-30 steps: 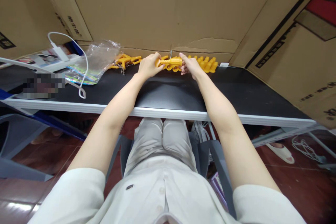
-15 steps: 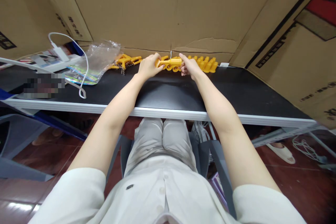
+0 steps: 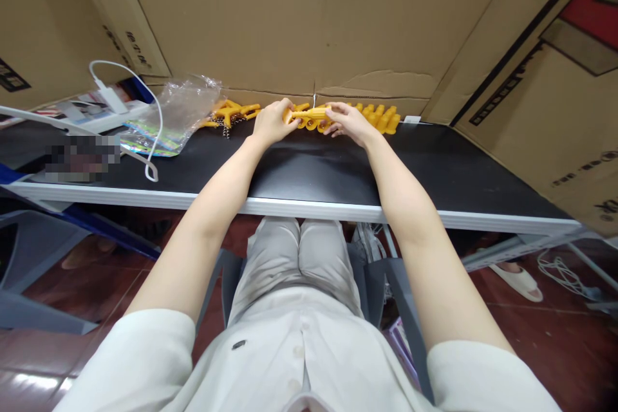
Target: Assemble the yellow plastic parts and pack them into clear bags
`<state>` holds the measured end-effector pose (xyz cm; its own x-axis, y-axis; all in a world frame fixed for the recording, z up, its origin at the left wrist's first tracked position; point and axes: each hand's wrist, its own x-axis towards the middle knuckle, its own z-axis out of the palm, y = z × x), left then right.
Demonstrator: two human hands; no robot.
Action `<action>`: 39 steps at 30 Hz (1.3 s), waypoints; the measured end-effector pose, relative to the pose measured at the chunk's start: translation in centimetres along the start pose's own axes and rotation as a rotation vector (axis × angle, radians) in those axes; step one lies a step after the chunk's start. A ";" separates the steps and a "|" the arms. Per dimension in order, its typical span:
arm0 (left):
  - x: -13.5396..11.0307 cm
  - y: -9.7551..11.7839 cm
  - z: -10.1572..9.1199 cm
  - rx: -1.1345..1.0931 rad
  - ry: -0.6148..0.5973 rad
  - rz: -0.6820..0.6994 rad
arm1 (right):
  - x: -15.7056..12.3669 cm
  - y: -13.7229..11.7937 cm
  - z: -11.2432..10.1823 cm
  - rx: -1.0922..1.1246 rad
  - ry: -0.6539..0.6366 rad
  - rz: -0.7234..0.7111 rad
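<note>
A yellow plastic piece (image 3: 315,113), with a narrow stem and a wider ribbed barrel, is held level above the back of the black tabletop (image 3: 309,170). My left hand (image 3: 273,122) is closed round its left end, thumb along the stem. On the barrel's right end rest the thumb and fingers of my right hand (image 3: 351,122), closed on it. Directly behind and below lie yellow round parts (image 3: 311,125), partly hidden by my hands. Yellow branched pieces (image 3: 232,111) with metal spirals lie to the left of my left hand.
Yellow cup-like parts (image 3: 383,119) stand in rows right of my right hand, against the cardboard wall (image 3: 309,26). At left are a clear plastic bag (image 3: 186,109), a white cable (image 3: 157,109) and a white frame bar (image 3: 53,121). A metal edge (image 3: 309,208) runs along the table front.
My right hand has shifted slightly left along the yellow piece, its fingers now covering more of the barrel's right end. My left hand stays nearly where it was.
</note>
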<state>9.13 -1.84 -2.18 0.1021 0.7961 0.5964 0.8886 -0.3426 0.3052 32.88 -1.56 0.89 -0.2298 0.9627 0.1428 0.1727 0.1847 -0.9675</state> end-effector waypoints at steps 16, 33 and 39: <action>0.1 -0.4 0.3 0.003 0.015 0.012 | 0.4 0.1 0.4 -0.083 0.052 -0.085; -0.3 0.9 -0.7 0.023 -0.035 0.000 | 0.9 0.2 0.4 -0.044 0.083 0.014; -0.2 0.7 -0.5 -0.019 -0.011 0.007 | -0.2 -0.7 0.3 -0.036 0.002 0.031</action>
<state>9.47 -2.51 -1.74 0.1130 0.7990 0.5906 0.8791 -0.3575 0.3154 32.50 -1.91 1.52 -0.2223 0.9684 0.1134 0.2141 0.1619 -0.9633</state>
